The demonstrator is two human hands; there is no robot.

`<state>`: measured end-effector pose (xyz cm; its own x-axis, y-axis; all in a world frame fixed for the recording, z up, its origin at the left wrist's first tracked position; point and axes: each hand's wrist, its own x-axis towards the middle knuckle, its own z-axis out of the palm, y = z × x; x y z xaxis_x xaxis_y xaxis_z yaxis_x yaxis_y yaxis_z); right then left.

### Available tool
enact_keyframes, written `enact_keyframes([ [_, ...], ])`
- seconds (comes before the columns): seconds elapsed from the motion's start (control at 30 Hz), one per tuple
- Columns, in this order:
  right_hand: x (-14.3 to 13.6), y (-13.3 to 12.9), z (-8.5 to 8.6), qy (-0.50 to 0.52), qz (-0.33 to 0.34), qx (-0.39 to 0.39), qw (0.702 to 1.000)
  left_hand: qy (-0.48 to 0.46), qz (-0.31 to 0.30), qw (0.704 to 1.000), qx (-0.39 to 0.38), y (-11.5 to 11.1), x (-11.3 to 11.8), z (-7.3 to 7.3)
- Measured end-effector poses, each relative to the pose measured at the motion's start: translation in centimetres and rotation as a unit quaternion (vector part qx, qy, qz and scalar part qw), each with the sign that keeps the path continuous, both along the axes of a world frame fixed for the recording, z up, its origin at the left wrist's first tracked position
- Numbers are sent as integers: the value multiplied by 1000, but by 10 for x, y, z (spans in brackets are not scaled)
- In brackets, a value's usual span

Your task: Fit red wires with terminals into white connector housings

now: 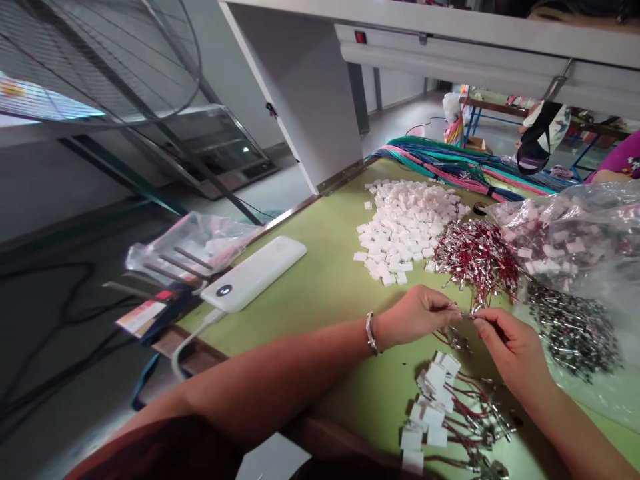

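My left hand (413, 315), with a silver bracelet at its wrist, pinches a small metal-ended piece with a red wire hanging beneath. Close against it on the right, my right hand (513, 347) pinches a small metallic end between thumb and forefinger. Just behind both hands lies a heap of red wires with metal terminals (477, 260). White connectors joined to red wires (435, 393) lie in front of the hands. Farther back is a pile of loose white connectors (400, 227). Dark metallic parts (575, 330) rest on clear plastic at the right.
A white power bank (257, 273) with a cable lies on the green tabletop (310, 300). Bundled coloured wires (440, 163) run along the back. A plastic bag of connectors (575, 233) sits at right. A fan cage (100, 60) stands at upper left. Another person's purple sleeve (620, 160) shows far right.
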<state>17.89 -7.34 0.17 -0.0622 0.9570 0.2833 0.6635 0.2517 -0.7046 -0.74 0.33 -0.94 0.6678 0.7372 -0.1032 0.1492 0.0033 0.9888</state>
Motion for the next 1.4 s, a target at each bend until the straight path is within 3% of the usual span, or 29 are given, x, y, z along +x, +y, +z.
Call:
enact_keyframes([
  [0.1, -2, -1, 2, 16, 6, -21, 1000, 19, -18, 999, 46, 0, -2, 1],
  [0.2, -3, 0, 5, 30, 22, -79, 996, 59, -48, 977, 199, 0, -6, 4],
  [0.37, -3, 0, 9, 4, 43, -139, 989, 154, -84, 861, 478, -4, -10, 5],
  [0.47, -7, -1, 7, 1, 30, -160, 987, 186, -104, 804, 555, -5, -9, 1],
  [0.57, -11, 1, 6, 16, 11, -179, 984, 194, -111, 787, 575, -4, -7, 1],
  [0.67, -2, 7, 13, -52, 27, -159, 985, 229, -100, 799, 547, 1, -6, 3],
  [0.77, 29, 14, 27, -204, 3, -133, 970, 251, -101, 815, 512, 8, -7, 5],
  [0.87, 70, 22, 34, -355, -87, -182, 913, 243, -119, 824, 498, 14, -9, 3],
  [0.97, 97, 29, 27, -447, -119, -208, 862, 231, -120, 834, 487, 16, -10, 1],
  [1.1, 101, 32, 16, -498, -103, -196, 838, 219, -83, 866, 442, 15, -11, 3],
  [1.3, 92, 27, 18, -477, -159, -93, 859, 237, -44, 915, 323, 9, -10, 16],
  [1.4, 98, 28, 18, -485, -171, -104, 851, 208, -48, 931, 298, 8, -10, 18],
])
